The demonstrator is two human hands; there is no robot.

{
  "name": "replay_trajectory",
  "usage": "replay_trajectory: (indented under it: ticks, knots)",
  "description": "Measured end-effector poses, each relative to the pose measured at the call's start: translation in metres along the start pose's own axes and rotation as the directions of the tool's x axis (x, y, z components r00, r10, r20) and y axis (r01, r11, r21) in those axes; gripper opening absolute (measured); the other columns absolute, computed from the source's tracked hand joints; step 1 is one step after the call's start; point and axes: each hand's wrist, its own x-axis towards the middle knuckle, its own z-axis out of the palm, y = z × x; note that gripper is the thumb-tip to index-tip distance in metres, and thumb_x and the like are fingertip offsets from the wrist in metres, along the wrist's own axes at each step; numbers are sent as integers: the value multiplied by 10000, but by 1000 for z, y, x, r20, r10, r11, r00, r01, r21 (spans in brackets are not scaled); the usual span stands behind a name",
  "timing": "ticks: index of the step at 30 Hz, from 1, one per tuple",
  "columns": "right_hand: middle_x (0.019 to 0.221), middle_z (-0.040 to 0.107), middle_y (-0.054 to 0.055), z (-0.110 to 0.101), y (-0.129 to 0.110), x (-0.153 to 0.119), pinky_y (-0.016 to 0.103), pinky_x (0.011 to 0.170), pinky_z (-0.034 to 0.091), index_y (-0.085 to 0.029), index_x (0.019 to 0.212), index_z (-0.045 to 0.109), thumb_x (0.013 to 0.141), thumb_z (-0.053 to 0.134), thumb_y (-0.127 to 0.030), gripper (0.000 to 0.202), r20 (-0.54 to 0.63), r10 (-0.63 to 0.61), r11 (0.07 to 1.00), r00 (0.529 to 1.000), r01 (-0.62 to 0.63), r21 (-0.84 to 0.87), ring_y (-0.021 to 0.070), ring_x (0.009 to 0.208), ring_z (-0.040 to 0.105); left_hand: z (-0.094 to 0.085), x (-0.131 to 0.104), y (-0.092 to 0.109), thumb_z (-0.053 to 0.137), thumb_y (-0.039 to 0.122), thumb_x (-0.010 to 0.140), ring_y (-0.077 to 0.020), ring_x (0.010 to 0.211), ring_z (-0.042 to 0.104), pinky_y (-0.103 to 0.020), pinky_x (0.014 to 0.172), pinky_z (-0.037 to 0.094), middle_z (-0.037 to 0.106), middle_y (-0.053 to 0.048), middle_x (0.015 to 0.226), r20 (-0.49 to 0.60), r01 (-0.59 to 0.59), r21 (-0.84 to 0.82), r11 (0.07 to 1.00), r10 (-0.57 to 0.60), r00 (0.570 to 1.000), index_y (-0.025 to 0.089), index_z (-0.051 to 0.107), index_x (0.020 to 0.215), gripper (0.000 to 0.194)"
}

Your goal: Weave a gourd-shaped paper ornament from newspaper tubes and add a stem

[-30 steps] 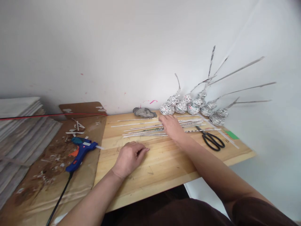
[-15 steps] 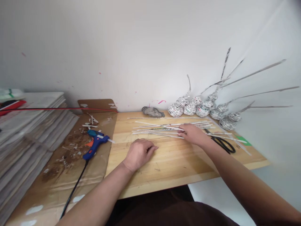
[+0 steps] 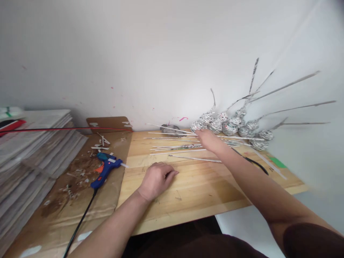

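Observation:
My right hand (image 3: 208, 139) is closed on thin white paper sticks, which stretch out to the left and right of it above the back of the wooden board (image 3: 193, 186). More paper sticks (image 3: 174, 147) lie side by side in front of it, and a single stick (image 3: 196, 158) lies nearer to me. On the left part of the board rests my left hand (image 3: 158, 177), fingers curled; whether anything is inside them is hidden. Behind my right hand stand woven paper balls (image 3: 229, 126) with long stems.
A blue glue gun (image 3: 106, 172) lies on cardboard (image 3: 107, 202) with paper scraps. Stacked newspapers (image 3: 34, 150) fill the far left. Black scissors (image 3: 256, 164) lie partly under my right forearm. A grey bundle (image 3: 172, 130) sits near the wall.
My right hand has moved back and left, lifting sticks from the pile. One stick now lies apart, nearer to me. My left hand has stayed on the board.

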Motion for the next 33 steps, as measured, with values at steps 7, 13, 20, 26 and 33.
replay_trajectory:
  ticks: [7,13,20,26,33]
  knots:
    - [1247,643,96,20,-17,29,457,929,550,-169,1216,631,973,621,-350,304,13,47,996,999,-45,-79,233,1080,647,0,1,-2,559,321,967,-185,715,655,-314,689,476,730,-35,745,-7,-6,-13,1000,6,1000,199,711,766,280]
    - [1197,665,98,19,-30,21,457,956,520,-158,1208,632,992,583,-290,258,-3,54,996,999,-54,-68,239,1099,636,3,1,-4,552,334,969,-193,734,664,-324,702,490,728,-42,754,3,-9,5,1000,9,1000,201,717,781,283]
    - [1043,718,200,-23,-31,13,378,924,412,-91,1141,622,961,442,-75,255,-84,52,997,995,-47,62,308,1065,602,1,2,-2,554,335,961,-186,703,658,-307,669,489,719,-45,724,-18,-10,24,1000,10,1000,202,712,748,296]
    - [1026,735,105,-99,-15,20,327,809,470,-152,1061,617,1008,398,-133,226,-183,123,965,975,-74,251,233,930,654,0,2,-6,556,340,958,-195,724,660,-314,687,491,730,-55,751,-22,38,-2,999,-38,999,200,725,774,286]
    - [692,571,-58,-173,11,13,318,711,489,-190,895,536,1042,372,-138,226,-413,463,469,784,178,865,81,612,610,2,4,-10,577,262,928,-214,817,673,-338,757,515,752,-55,832,-178,119,-71,990,-130,975,209,714,839,172]
